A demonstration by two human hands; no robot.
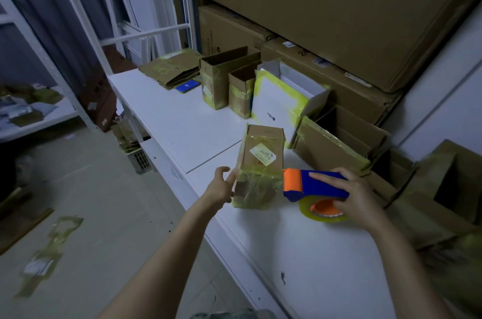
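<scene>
A small brown cardboard box (260, 165), wrapped in yellowish tape and bearing a white label, lies on the white table (182, 120). My left hand (221, 184) touches its near left corner with relaxed fingers. My right hand (349, 197) grips a blue and orange tape dispenser (310, 184) just right of the box. A roll of clear yellowish tape (322, 210) sits in the dispenser under my palm.
Open taped cartons (224, 76) and a white open box (284, 99) stand at the back of the table. Large stacked cartons (339, 13) fill the wall behind. More open boxes (339, 141) lie at right. Flattened cardboard (172, 68) lies far left. Tape scraps (49, 248) litter the floor.
</scene>
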